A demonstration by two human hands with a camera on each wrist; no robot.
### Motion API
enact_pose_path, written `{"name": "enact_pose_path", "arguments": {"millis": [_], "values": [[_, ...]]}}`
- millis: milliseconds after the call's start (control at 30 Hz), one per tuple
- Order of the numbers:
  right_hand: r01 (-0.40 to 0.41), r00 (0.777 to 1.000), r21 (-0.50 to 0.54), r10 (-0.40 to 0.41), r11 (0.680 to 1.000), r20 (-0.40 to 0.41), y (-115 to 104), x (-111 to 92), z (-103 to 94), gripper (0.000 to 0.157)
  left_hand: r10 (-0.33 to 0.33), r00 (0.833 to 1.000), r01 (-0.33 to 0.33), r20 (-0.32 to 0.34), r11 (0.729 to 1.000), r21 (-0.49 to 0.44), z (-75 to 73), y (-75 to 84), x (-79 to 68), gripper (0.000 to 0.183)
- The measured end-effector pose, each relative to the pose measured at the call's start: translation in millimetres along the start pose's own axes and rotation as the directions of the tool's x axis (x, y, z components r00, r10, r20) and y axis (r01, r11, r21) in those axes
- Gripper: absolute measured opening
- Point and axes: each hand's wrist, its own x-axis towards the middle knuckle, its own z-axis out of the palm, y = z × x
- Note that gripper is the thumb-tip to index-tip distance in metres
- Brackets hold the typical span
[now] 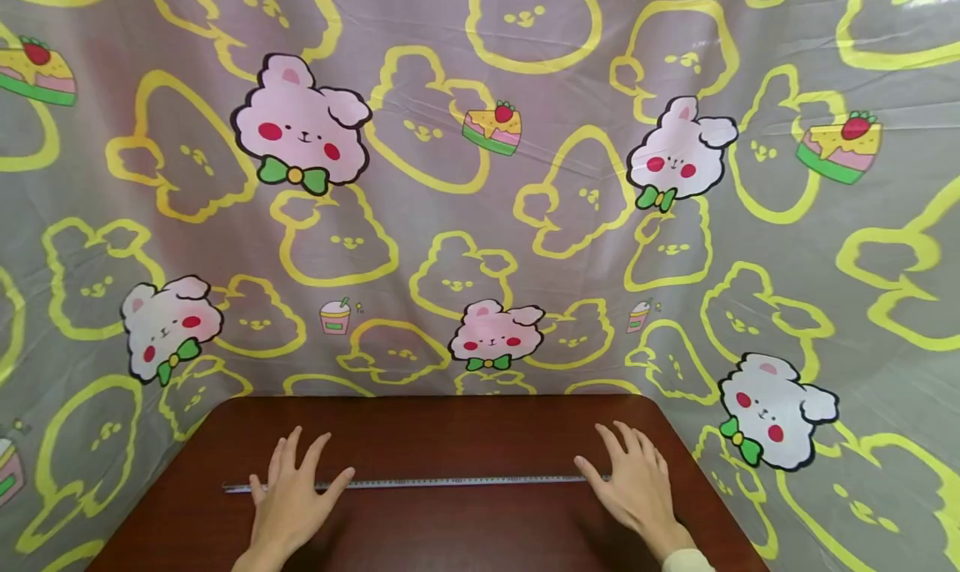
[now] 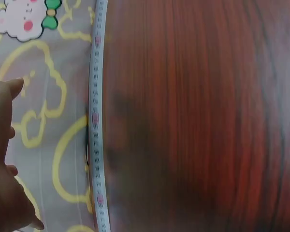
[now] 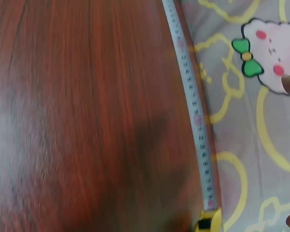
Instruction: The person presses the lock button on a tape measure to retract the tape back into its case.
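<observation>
The head view shows left hand [image 1: 294, 490] and right hand [image 1: 637, 482] spread, holding nothing, over a silvery-white measuring tape [image 1: 465, 481] lying left-to-right on a red-brown wooden table [image 1: 465, 530], left wrist its blurred numerals [image 2: 95, 118], right wrist its yellow-and-black case [image 3: 212, 219].

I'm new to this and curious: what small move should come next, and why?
Probably lower the right hand onto the yellow case and grip it: the tape blade lies stretched across the table, the right wrist view shows the case at one end of it, and that hand is open, holding nothing.
</observation>
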Motion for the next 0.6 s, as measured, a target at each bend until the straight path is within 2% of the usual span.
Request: {"name": "enact_pose_path", "arguments": {"millis": [100, 233, 367, 467, 600], "values": [[-0.023, 1.000, 0.013, 0.023, 1.000, -0.006, 8, -1, 8.0, 0.072, -0.030, 0.999, 0.030, -0.023, 1.000, -0.008, -10.3, -16.4, 2.0, 0.089], [-0.065, 0.998, 0.004, 0.065, 0.998, 0.009, 27, -6, 7.4, 0.073, -0.110, 0.994, 0.108, -0.021, 0.991, -0.080, -10.2, -28.8, 6.4, 0.092], [-0.122, 0.992, 0.010, 0.122, 0.992, 0.022, 39, -12, 9.2, 0.074, -0.197, 0.980, 0.196, -0.007, 0.976, -0.095, -14.6, -45.8, 9.2, 0.095], [-0.183, 0.982, 0.017, 0.182, 0.983, 0.047, 48, -17, 10.6, 0.076, -0.251, 0.968, 0.251, 0.001, 0.965, -0.082, -15.6, -61.6, 8.8, 0.097], [-0.268, 0.956, 0.026, 0.263, 0.963, 0.134, 60, -21, 11.6, 0.081, -0.321, 0.947, 0.322, 0.028, 0.944, -0.069, -16.3, -84.8, 5.3, 0.101]]}}
